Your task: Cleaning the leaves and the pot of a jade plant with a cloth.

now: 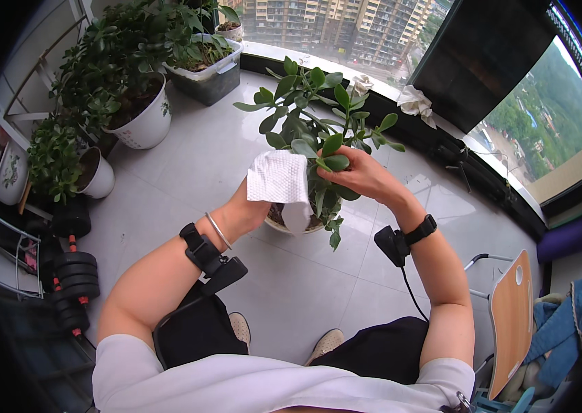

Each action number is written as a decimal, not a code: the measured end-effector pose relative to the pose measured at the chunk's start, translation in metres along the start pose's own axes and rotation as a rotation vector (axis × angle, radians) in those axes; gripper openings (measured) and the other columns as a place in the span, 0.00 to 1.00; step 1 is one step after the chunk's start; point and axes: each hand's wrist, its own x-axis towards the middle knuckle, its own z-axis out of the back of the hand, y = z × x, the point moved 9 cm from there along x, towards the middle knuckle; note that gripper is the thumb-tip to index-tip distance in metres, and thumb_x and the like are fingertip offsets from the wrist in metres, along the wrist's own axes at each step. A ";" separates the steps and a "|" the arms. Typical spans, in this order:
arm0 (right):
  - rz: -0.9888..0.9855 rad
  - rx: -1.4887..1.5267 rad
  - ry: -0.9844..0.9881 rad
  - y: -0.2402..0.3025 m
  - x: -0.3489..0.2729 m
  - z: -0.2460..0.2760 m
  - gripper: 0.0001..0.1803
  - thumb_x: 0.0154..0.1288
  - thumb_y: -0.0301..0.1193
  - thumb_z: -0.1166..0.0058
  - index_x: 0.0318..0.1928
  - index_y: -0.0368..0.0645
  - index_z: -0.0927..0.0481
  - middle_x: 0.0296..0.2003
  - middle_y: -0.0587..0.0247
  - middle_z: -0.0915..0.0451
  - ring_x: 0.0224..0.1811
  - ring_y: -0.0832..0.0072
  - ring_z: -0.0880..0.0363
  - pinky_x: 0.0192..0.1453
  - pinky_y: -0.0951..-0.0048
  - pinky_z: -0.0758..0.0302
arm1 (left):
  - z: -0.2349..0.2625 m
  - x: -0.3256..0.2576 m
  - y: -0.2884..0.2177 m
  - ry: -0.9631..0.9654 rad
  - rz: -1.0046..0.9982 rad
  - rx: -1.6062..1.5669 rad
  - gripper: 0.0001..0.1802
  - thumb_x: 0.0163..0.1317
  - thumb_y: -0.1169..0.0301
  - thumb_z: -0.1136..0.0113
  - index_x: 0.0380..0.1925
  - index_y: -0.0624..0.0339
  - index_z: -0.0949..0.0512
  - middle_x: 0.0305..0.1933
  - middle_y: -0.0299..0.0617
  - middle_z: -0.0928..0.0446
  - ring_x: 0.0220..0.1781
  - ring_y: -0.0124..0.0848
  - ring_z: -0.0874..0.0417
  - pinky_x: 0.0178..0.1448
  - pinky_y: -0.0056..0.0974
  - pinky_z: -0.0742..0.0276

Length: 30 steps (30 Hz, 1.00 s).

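A leafy potted plant [296,124] with thick, rounded green leaves stands on the floor in front of me. Its pale pot [278,226] shows only in part below the foliage. My left hand [244,209] is at the near left side of the plant with a white textured wipe [276,177] draped over it, hanging down in front of the pot. The wipe hides the fingers of that hand. On the right side of the plant, my right hand [365,176] pinches a broad green leaf [336,163] between thumb and fingers.
More plants grow in a white pot [141,127], a smaller white pot [100,177] and a plastic tub [208,79] at the left. Dumbbells [74,272] lie nearer. Crumpled white tissue [415,103] rests on the window ledge. A folding wooden table [513,320] stands right.
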 end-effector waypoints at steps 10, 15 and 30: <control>0.100 -0.092 0.044 0.002 0.001 0.003 0.20 0.63 0.36 0.41 0.53 0.43 0.25 0.41 0.67 0.21 0.44 0.81 0.26 0.51 0.77 0.29 | -0.024 0.009 -0.027 -0.172 -0.127 0.272 0.09 0.64 0.64 0.46 0.41 0.54 0.24 0.40 0.34 0.22 0.40 0.25 0.21 0.45 0.31 0.25; 0.135 -0.142 0.103 0.007 0.000 -0.005 0.19 0.62 0.35 0.41 0.53 0.45 0.25 0.41 0.68 0.20 0.44 0.80 0.25 0.51 0.76 0.28 | -0.014 0.010 -0.009 -0.277 0.072 0.055 0.09 0.67 0.67 0.53 0.39 0.54 0.23 0.37 0.34 0.21 0.39 0.24 0.20 0.43 0.31 0.25; 0.149 -0.017 0.048 0.002 0.007 0.004 0.16 0.65 0.36 0.44 0.49 0.40 0.25 0.35 0.67 0.19 0.36 0.83 0.26 0.43 0.76 0.27 | 0.025 -0.012 -0.085 -0.298 -0.426 0.162 0.13 0.66 0.71 0.50 0.48 0.62 0.26 0.46 0.37 0.22 0.49 0.27 0.22 0.57 0.34 0.27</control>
